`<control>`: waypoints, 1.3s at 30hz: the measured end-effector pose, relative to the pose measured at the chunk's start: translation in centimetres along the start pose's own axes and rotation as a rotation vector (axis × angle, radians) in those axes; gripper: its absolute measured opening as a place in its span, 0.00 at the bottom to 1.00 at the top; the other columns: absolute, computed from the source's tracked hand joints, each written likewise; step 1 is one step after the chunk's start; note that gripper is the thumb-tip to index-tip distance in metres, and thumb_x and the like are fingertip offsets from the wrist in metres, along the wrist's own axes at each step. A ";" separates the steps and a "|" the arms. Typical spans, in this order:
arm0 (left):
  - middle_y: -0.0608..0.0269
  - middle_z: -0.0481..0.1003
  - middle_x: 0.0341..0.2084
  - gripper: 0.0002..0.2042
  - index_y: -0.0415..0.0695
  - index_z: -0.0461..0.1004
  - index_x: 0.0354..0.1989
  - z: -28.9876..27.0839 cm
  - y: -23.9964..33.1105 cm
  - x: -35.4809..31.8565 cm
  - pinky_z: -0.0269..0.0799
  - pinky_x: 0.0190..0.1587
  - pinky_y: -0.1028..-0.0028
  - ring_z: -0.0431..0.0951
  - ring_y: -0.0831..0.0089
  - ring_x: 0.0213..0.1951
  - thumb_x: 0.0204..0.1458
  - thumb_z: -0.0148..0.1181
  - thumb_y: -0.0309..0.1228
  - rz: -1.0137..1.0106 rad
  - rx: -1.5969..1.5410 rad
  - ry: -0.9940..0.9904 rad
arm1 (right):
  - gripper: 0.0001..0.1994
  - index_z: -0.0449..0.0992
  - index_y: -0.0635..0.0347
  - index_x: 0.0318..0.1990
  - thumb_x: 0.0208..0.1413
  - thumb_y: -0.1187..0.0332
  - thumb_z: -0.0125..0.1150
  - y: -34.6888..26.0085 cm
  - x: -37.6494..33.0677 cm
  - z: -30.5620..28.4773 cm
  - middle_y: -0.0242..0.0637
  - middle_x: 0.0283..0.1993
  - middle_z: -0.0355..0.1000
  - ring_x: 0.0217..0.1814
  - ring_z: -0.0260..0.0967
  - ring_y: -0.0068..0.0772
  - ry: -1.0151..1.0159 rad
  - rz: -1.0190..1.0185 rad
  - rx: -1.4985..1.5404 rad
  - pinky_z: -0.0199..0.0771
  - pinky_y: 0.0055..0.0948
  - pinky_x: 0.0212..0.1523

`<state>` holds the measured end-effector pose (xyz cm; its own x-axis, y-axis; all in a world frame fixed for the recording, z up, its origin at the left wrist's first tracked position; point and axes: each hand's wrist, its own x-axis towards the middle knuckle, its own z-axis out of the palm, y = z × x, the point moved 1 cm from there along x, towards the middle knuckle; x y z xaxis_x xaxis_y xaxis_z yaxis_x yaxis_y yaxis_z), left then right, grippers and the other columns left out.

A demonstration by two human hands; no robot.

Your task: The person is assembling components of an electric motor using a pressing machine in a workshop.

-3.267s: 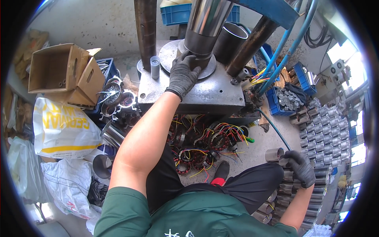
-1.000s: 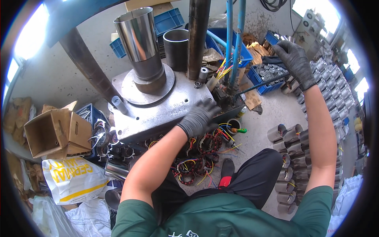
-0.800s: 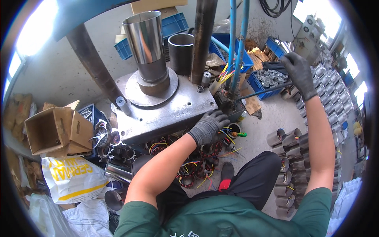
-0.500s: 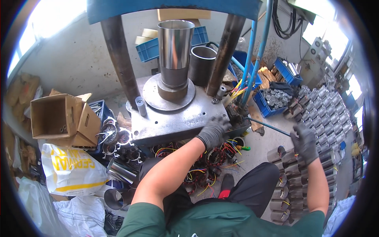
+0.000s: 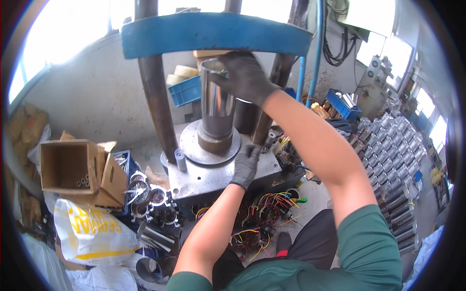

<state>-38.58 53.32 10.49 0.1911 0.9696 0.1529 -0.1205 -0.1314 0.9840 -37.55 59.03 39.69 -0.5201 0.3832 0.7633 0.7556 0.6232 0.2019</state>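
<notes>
A shiny metal cylinder [image 5: 210, 97] stands upright on a dark ring block [image 5: 213, 144], which sits on a round steel disc [image 5: 191, 148] on the press bed [image 5: 204, 186]. My right hand [image 5: 245, 77], in a dark grey glove and slightly blurred, is at the cylinder's upper rim, its thumb and fingers closed about the right side. The hand hides part of the rim. My left hand [image 5: 246, 165], gloved too, lies at the disc's right edge above the bed, fingers stretched out and holding nothing. A darker cylinder [image 5: 245, 116] stands behind, partly hidden by my right arm.
The blue press crossbeam [image 5: 213, 34] spans above, between dark columns [image 5: 158, 102]. A small grey cylinder [image 5: 180, 160] stands on the bed's left. Wound stators [image 5: 267, 213] with coloured wires lie below. Cardboard boxes [image 5: 68, 167] are at left, stacked metal cylinders [image 5: 395, 150] at right.
My right hand has left the blue lever at the right and come up to the shiny cylinder's rim. My left hand has shifted towards the disc. The view has tilted upward.
</notes>
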 end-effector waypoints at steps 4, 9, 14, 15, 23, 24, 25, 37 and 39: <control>0.67 0.78 0.38 0.20 0.49 0.74 0.53 -2.2 -1.1 2.2 0.73 0.40 0.70 0.80 0.73 0.38 0.60 0.64 0.50 -0.097 -0.515 0.167 | 0.26 0.78 0.50 0.57 0.61 0.43 0.54 1.9 3.5 4.0 0.47 0.59 0.77 0.61 0.74 0.49 -0.652 0.165 0.018 0.70 0.46 0.63; 0.47 0.68 0.64 0.39 0.43 0.61 0.71 -6.2 -3.2 4.4 0.67 0.66 0.49 0.69 0.49 0.64 0.59 0.62 0.58 -0.124 -0.936 0.057 | 0.20 0.86 0.52 0.44 0.54 0.49 0.59 1.1 1.9 0.9 0.46 0.48 0.82 0.56 0.79 0.42 -0.825 0.224 0.063 0.73 0.41 0.59; 0.59 0.74 0.59 0.21 0.53 0.70 0.64 -9.1 -6.8 6.9 0.49 0.73 0.41 0.70 0.58 0.65 0.64 0.50 0.41 0.094 -0.631 -0.158 | 0.21 0.87 0.63 0.40 0.45 0.54 0.68 -0.7 -5.0 -4.8 0.50 0.44 0.82 0.52 0.79 0.42 -0.997 0.173 0.148 0.74 0.39 0.55; 0.62 0.76 0.57 0.20 0.54 0.72 0.63 -9.3 -7.1 7.1 0.46 0.74 0.39 0.70 0.60 0.65 0.64 0.48 0.38 0.108 -0.682 -0.214 | 0.20 0.86 0.64 0.39 0.43 0.56 0.67 -1.1 -7.6 -5.4 0.51 0.43 0.82 0.50 0.78 0.44 -0.989 0.243 0.211 0.74 0.39 0.55; 0.60 0.76 0.48 0.23 0.44 0.72 0.58 -8.4 -3.7 1.7 0.74 0.50 0.69 0.75 0.70 0.47 0.61 0.64 0.46 -0.057 -0.478 -0.052 | 0.34 0.67 0.56 0.66 0.45 0.74 0.62 -8.2 -33.7 -3.1 0.34 0.40 0.74 0.39 0.71 0.32 -0.172 1.140 1.510 0.75 0.33 0.38; 0.62 0.76 0.46 0.21 0.43 0.73 0.56 -8.3 -3.4 0.6 0.74 0.49 0.70 0.75 0.72 0.45 0.62 0.65 0.43 -0.070 -0.250 0.046 | 0.28 0.72 0.57 0.58 0.43 0.74 0.63 -9.3 -36.0 -2.5 0.32 0.39 0.74 0.39 0.71 0.29 -0.069 1.292 1.613 0.74 0.33 0.36; 0.64 0.76 0.45 0.19 0.42 0.73 0.55 -7.8 -3.0 0.2 0.73 0.49 0.70 0.75 0.73 0.45 0.62 0.65 0.40 0.004 -0.164 0.075 | 0.22 0.77 0.58 0.50 0.42 0.74 0.65 -10.2 -38.0 -2.2 0.30 0.39 0.73 0.38 0.70 0.26 0.053 1.437 1.711 0.73 0.33 0.34; 0.68 0.74 0.37 0.13 0.36 0.75 0.49 -4.2 -6.4 12.3 0.68 0.41 0.77 0.70 0.77 0.36 0.67 0.60 0.34 -0.028 0.248 -0.232 | 0.07 0.75 0.56 0.34 0.47 0.66 0.58 -11.3 -41.7 -1.6 0.30 0.35 0.69 0.42 0.63 0.22 0.753 1.555 1.613 0.65 0.28 0.47; 0.65 0.76 0.33 0.09 0.35 0.77 0.44 -3.3 -6.0 12.7 0.70 0.39 0.77 0.72 0.76 0.34 0.67 0.59 0.30 -0.060 0.105 -0.112 | 0.06 0.75 0.55 0.32 0.47 0.66 0.59 -11.2 -41.3 -1.9 0.29 0.34 0.70 0.40 0.64 0.24 0.827 1.662 1.700 0.66 0.29 0.47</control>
<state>-38.67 67.07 6.21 0.3029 0.9480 0.0973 -0.0043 -0.1008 0.9949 -23.78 34.96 7.08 0.3420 0.9165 -0.2075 -0.7874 0.1590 -0.5956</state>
